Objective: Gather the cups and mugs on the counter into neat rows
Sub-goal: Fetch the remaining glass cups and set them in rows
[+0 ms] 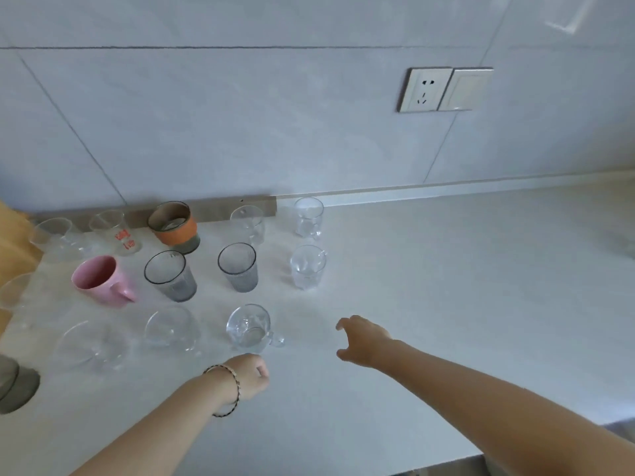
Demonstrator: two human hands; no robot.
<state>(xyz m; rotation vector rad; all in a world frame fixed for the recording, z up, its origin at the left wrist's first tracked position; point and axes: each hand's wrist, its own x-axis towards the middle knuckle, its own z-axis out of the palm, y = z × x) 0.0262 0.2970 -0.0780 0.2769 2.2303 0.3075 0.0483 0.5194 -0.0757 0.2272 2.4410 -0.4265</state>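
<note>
Cups and mugs stand in rough rows on the white counter (446, 286). Along the wall are several clear glasses and a cup with an orange sleeve (175, 226). The middle row holds a pink mug (99, 278), two grey tumblers (170, 275) (238, 267) and a clear mug (307, 266). In front stand clear glass mugs, the rightmost one (250, 327) with its handle to the right. My left hand (249, 374), with a bracelet on the wrist, is curled shut just below that mug and holds nothing. To the mug's right, my right hand (360, 340) hovers with fingers apart.
A tiled wall with a socket and a switch (445, 89) rises behind the counter. A dark round object (13, 383) sits at the left edge. The counter's front edge (446, 462) runs at the lower right. A wooden surface (10, 242) lies far left.
</note>
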